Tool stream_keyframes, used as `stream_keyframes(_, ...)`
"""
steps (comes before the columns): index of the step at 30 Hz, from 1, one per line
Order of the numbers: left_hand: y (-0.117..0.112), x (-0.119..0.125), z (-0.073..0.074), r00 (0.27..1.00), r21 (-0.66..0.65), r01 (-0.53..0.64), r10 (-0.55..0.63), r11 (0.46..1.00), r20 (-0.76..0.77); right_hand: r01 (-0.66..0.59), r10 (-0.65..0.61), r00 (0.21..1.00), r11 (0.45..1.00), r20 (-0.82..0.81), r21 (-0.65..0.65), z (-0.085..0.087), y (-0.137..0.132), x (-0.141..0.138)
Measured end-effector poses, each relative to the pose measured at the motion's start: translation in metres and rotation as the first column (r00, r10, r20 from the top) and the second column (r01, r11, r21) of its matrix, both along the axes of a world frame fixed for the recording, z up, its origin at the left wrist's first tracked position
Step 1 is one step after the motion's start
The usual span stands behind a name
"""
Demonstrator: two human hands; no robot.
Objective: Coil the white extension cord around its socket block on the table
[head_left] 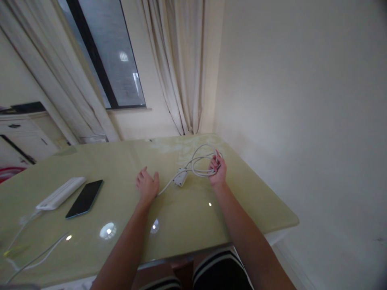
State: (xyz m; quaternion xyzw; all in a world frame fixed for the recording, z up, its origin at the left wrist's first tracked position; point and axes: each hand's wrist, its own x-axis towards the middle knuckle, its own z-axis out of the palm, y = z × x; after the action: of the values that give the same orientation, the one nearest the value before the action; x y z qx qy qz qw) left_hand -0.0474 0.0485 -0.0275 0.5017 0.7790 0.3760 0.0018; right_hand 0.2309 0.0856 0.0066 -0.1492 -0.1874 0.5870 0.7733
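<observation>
My right hand (218,168) is closed around several loops of a white cable (198,172), held over the table's right half. From the loops the cable runs left past a small white block (180,177), which has small marks on its face; its exact kind is unclear. The cable's left stretch reaches the heel of my left hand (147,185) and goes out of sight there. That hand is open, with fingers stretched and thumb apart, just above the tabletop.
The glossy green-yellow table (187,217) meets a white wall (302,121) at right. At left lie a black-screened phone (85,199), a long white power strip (62,194) with its cord, and another thin cable (42,257). Curtains (181,68) hang behind.
</observation>
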Motion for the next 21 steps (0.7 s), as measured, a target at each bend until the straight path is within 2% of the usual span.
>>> stream_keyframes(2,-0.002,0.004,0.004,0.994,0.036,0.103,-0.101,0.994,-0.052,0.009,-0.010,1.000,1.000,-0.006,-0.015,-0.001,0.001,-0.002)
stream_keyframes(4,-0.003,0.011,0.004,0.960,0.065,0.252,-0.241,0.966,-0.140,0.011,-0.011,1.000,0.999,-0.004,-0.037,-0.002,0.001,-0.005)
stream_keyframes(6,-0.004,0.021,-0.002,0.889,0.048,0.429,-0.413,0.902,-0.197,0.004,-0.003,1.000,0.999,0.015,-0.051,-0.003,0.000,-0.009)
stream_keyframes(9,-0.003,0.034,-0.017,0.752,-0.039,0.644,-0.642,0.764,-0.152,-0.049,0.054,0.996,0.996,0.074,-0.069,-0.005,-0.002,-0.017)
stream_keyframes(12,0.000,0.035,-0.027,0.667,-0.051,0.741,-0.742,0.670,-0.062,-0.080,0.090,0.990,0.993,0.113,-0.091,-0.007,-0.003,-0.022)
stream_keyframes(14,0.002,0.031,-0.027,0.630,-0.018,0.776,-0.776,0.630,-0.028,-0.067,0.077,0.991,0.994,0.110,-0.091,-0.009,-0.002,-0.022)
stream_keyframes(17,0.004,0.026,-0.024,0.636,0.034,0.772,-0.768,0.635,-0.074,-0.050,0.065,0.991,0.991,0.117,-0.125,-0.013,0.001,-0.020)
stream_keyframes(21,0.002,0.026,-0.023,0.704,0.041,0.706,-0.694,0.707,-0.152,-0.005,0.038,0.987,0.978,0.158,-0.208,-0.017,0.005,-0.018)
